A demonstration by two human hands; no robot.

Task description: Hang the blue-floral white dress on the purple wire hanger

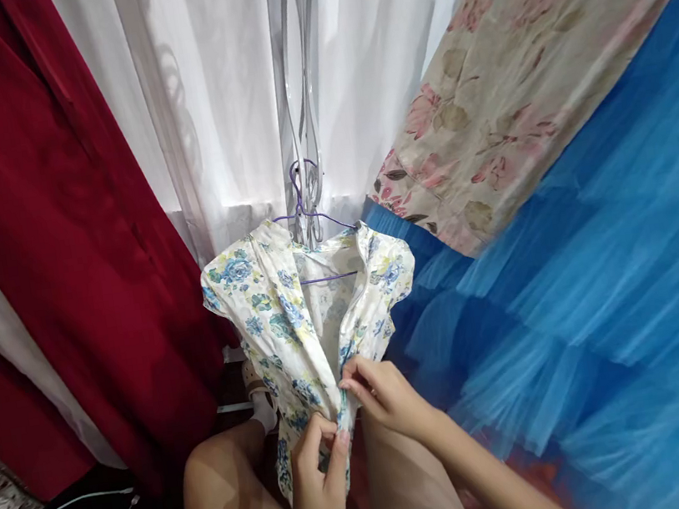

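Note:
A small white dress with blue and yellow flowers [278,314] hangs on a purple wire hanger [306,208] in front of a white curtain. My left hand [317,481] pinches the left front edge of the dress low down, fingers closed on the cloth. My right hand [385,395] pinches the right front edge beside it, fingers also closed on the cloth. The two hands nearly touch at the dress's front opening. My bare knees show below the hands.
A dark red curtain [45,228] hangs at the left, a white curtain [228,93] behind. Blue tulle fabric [604,293] fills the right, with beige floral cloth [509,70] above it. A white cable [65,508] lies on the dark floor at lower left.

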